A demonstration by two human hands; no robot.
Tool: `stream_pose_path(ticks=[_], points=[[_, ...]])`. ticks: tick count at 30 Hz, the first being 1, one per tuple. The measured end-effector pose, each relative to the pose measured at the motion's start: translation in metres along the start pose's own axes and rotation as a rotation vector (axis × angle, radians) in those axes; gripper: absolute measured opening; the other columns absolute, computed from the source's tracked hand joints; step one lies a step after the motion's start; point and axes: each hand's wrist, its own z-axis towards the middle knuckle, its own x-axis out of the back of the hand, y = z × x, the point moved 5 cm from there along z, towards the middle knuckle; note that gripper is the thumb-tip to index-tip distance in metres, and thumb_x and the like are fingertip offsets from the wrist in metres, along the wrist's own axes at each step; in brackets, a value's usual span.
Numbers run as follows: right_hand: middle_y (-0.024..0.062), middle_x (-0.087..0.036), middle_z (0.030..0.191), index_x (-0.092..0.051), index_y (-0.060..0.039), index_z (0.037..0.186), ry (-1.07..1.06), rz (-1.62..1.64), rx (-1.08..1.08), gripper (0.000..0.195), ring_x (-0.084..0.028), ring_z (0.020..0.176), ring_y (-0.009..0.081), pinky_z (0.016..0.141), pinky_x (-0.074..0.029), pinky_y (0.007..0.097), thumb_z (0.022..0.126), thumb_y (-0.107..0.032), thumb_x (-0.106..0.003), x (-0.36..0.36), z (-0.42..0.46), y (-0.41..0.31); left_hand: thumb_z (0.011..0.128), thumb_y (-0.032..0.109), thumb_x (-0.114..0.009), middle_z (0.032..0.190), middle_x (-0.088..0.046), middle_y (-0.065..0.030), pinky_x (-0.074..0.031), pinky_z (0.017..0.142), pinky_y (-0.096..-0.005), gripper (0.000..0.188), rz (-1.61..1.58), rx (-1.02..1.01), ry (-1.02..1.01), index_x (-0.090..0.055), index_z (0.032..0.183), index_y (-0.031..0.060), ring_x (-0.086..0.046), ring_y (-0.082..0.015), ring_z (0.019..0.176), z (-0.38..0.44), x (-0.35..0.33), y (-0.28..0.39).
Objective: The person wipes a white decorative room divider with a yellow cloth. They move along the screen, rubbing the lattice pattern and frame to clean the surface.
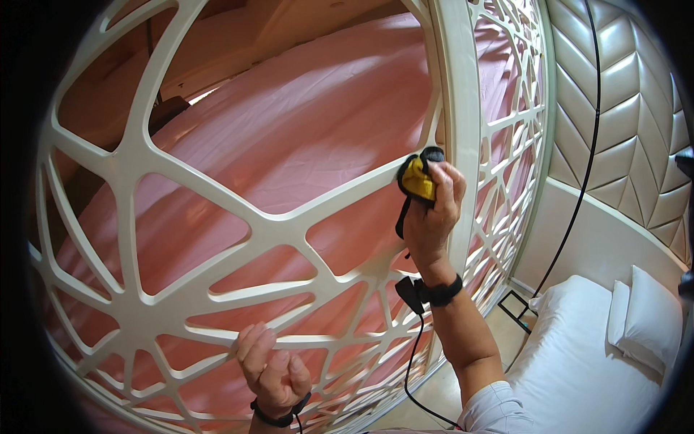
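My right hand (pixel 434 211) grips a yellow cloth with black edging (pixel 418 182). The cloth presses against a strut of a white openwork lattice screen (pixel 276 233), close to its upright frame post (pixel 461 135). Lower down and to the left, my left hand (pixel 274 366) is raised before the lattice with its fingers bent and apart, holding nothing. Whether its fingertips touch a strut, I cannot tell. Both wrists wear black straps; a black box with a cable (pixel 411 295) sits at the right wrist.
Pink fabric (pixel 320 125) spreads behind the lattice. To the right, a cream padded wall panel (pixel 618 81) has a black cable (pixel 596 108) hanging before it. A bed with white sheets (pixel 585 374) and white pillows (pixel 650 320) stands lower right, near a black metal frame (pixel 514 312) on the floor.
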Motion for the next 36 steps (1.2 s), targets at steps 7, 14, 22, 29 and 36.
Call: stream_pose_path(ticks=[7,14,22,29,36], points=[[0.0150,-0.067,0.127,-0.073,-0.0047,0.129,-0.024,-0.062,0.081,0.055,-0.061,0.120,0.0380,0.106,-0.050,0.0460,0.080,0.020,-0.070,0.004,-0.006,-0.004,0.100,0.009,-0.065,0.123,-0.074,-0.0132,-0.053,0.099,-0.0530,0.031,0.132,-0.039,-0.093,-0.062,0.131,0.0092,-0.071,-0.0334,0.116,0.003,-0.031,-0.003],[0.0138,-0.067,0.126,-0.074,-0.0045,0.127,-0.100,-0.071,-0.002,0.053,-0.062,0.121,0.0360,0.105,-0.051,0.0464,0.078,0.015,-0.079,0.037,-0.084,0.005,0.097,0.010,-0.070,0.121,-0.079,-0.0027,-0.049,0.101,-0.0456,0.026,0.164,-0.030,-0.062,-0.070,0.122,0.0160,-0.072,-0.0262,0.118,0.004,-0.033,-0.002],[0.0219,-0.064,0.133,-0.066,0.0021,0.135,-0.073,-0.135,-0.016,0.046,-0.062,0.126,0.0414,0.112,-0.049,0.0486,0.091,0.014,-0.067,0.028,-0.065,0.013,0.098,0.009,-0.069,0.119,-0.079,-0.0029,-0.052,0.096,-0.0456,0.023,0.167,-0.046,-0.053,-0.067,0.121,0.0142,-0.072,-0.0267,0.114,0.004,-0.033,-0.002],[0.0224,-0.066,0.133,-0.068,0.0035,0.135,-0.020,-0.111,-0.008,0.042,-0.063,0.128,0.0406,0.114,-0.049,0.0480,0.094,0.011,-0.067,-0.007,-0.009,-0.022,0.097,0.010,-0.071,0.117,-0.079,0.0008,-0.051,0.096,-0.0436,0.023,0.133,-0.022,-0.044,-0.072,0.119,0.0173,-0.071,-0.0245,0.118,0.006,-0.031,-0.002],[0.0143,-0.070,0.119,-0.077,0.0006,0.121,-0.079,0.075,0.168,0.039,-0.064,0.114,0.0340,0.103,-0.052,0.0456,0.084,0.012,-0.072,-0.030,-0.024,-0.110,0.102,0.018,-0.070,0.118,-0.080,0.0002,-0.051,0.100,-0.0446,0.020,0.146,-0.024,-0.045,-0.074,0.122,0.0184,-0.071,-0.0250,0.120,0.000,-0.031,-0.003]])
